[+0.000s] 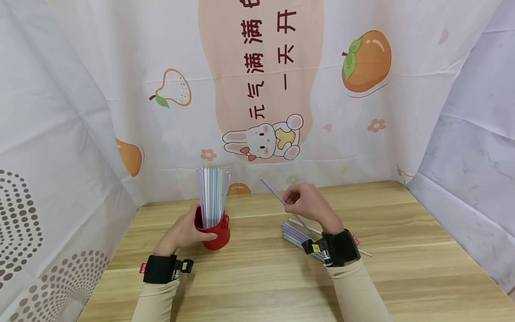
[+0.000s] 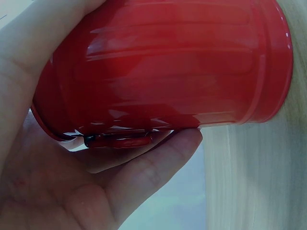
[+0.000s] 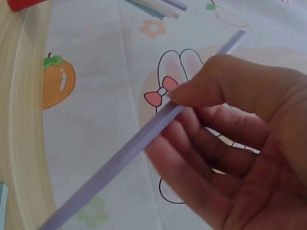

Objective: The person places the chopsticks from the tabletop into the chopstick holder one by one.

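A small red metal pail (image 1: 219,239) stands on the table at left centre, with a bundle of purple, white and pale blue straws (image 1: 211,194) upright in it. My left hand (image 1: 186,230) grips the pail, thumb across the front and the other fingers round its far side. The left wrist view shows the pail's ribbed wall (image 2: 168,62) close up. To the right, my right hand (image 1: 309,203) pinches a single purple straw (image 3: 115,165) between thumb and fingers, tilted above the table. Below that hand lies a small pile of purple and blue straws (image 1: 295,235), partly hidden by the wrist.
A pale straw (image 1: 365,253) lies slanted beside the pile, its middle hidden behind the right wrist. The wooden table (image 1: 249,281) meets a white printed cloth (image 1: 177,138) at its back edge. More pale cloth hangs at both sides.
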`<action>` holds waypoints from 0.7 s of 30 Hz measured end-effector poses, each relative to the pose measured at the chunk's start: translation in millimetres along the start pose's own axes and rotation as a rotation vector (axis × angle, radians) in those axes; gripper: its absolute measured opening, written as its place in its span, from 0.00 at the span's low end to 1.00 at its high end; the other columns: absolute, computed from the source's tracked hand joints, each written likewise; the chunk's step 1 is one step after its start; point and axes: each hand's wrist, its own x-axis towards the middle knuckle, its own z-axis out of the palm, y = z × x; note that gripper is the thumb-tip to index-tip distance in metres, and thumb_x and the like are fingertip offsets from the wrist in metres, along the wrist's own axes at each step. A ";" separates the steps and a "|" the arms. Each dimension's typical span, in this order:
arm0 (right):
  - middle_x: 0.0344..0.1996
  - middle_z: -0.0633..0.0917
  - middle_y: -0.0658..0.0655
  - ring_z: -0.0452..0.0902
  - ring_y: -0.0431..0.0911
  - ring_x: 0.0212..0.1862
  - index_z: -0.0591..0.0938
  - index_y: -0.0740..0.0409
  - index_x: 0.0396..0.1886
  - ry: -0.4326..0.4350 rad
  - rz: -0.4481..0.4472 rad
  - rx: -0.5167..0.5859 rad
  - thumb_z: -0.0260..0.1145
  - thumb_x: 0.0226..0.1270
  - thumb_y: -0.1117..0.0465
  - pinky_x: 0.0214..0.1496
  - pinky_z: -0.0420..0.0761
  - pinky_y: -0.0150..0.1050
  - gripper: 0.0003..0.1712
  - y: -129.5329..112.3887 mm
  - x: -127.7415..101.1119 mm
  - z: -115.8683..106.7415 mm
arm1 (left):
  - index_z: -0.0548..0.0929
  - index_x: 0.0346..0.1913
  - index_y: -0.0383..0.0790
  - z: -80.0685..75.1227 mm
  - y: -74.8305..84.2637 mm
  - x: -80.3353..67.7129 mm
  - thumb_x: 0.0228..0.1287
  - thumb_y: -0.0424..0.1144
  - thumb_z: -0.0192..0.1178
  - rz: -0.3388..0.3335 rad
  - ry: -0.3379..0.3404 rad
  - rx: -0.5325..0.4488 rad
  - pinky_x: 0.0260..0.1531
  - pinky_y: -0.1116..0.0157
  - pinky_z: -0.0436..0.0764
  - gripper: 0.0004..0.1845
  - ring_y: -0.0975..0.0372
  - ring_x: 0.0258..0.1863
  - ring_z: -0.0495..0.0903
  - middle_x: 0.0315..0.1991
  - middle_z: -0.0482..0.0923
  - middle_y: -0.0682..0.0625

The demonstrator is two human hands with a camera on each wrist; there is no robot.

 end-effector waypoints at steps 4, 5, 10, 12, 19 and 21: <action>0.28 0.87 0.54 0.81 0.42 0.32 0.87 0.61 0.34 0.046 -0.035 0.057 0.70 0.54 0.70 0.35 0.80 0.31 0.07 -3.0 0.4 0.5 | 0.56 0.75 0.38 -0.1 0.0 0.0 0.54 0.47 0.79 0.002 0.000 0.001 0.59 0.44 0.84 0.53 0.43 0.64 0.77 0.70 0.73 0.36; 0.28 0.87 0.55 0.81 0.42 0.32 0.87 0.61 0.34 0.058 -0.047 0.068 0.70 0.55 0.70 0.36 0.81 0.31 0.07 -3.2 0.6 0.8 | 0.56 0.75 0.38 -0.1 -0.1 0.0 0.54 0.46 0.79 0.004 0.000 -0.001 0.59 0.44 0.84 0.53 0.43 0.64 0.77 0.70 0.72 0.36; 0.31 0.87 0.56 0.82 0.43 0.35 0.86 0.60 0.35 0.099 -0.069 0.136 0.70 0.57 0.70 0.38 0.83 0.31 0.06 -7.5 0.8 2.8 | 0.56 0.75 0.38 -0.2 -0.5 -0.5 0.54 0.46 0.79 0.011 -0.002 -0.011 0.59 0.44 0.84 0.53 0.43 0.64 0.77 0.70 0.72 0.36; 0.32 0.87 0.56 0.82 0.42 0.35 0.86 0.60 0.35 0.123 -0.072 0.162 0.71 0.58 0.70 0.38 0.83 0.30 0.05 -10.3 0.8 3.9 | 0.56 0.75 0.38 -0.3 -0.5 -0.5 0.54 0.46 0.79 0.010 -0.003 -0.014 0.59 0.44 0.84 0.53 0.43 0.64 0.77 0.70 0.72 0.36; 0.34 0.89 0.59 0.84 0.44 0.36 0.86 0.62 0.37 0.206 -0.076 0.249 0.72 0.61 0.69 0.39 0.85 0.31 0.05 -19.0 0.9 6.3 | 0.55 0.76 0.39 -0.4 -0.1 -0.2 0.54 0.46 0.79 0.008 -0.005 -0.019 0.59 0.43 0.84 0.53 0.43 0.64 0.77 0.70 0.72 0.36; 0.34 0.89 0.60 0.84 0.45 0.37 0.86 0.62 0.38 0.219 -0.075 0.267 0.73 0.61 0.69 0.40 0.85 0.30 0.06 -20.7 1.1 6.5 | 0.55 0.76 0.39 -0.5 0.1 -0.2 0.54 0.46 0.79 0.009 -0.002 -0.015 0.59 0.44 0.84 0.53 0.43 0.64 0.77 0.70 0.73 0.36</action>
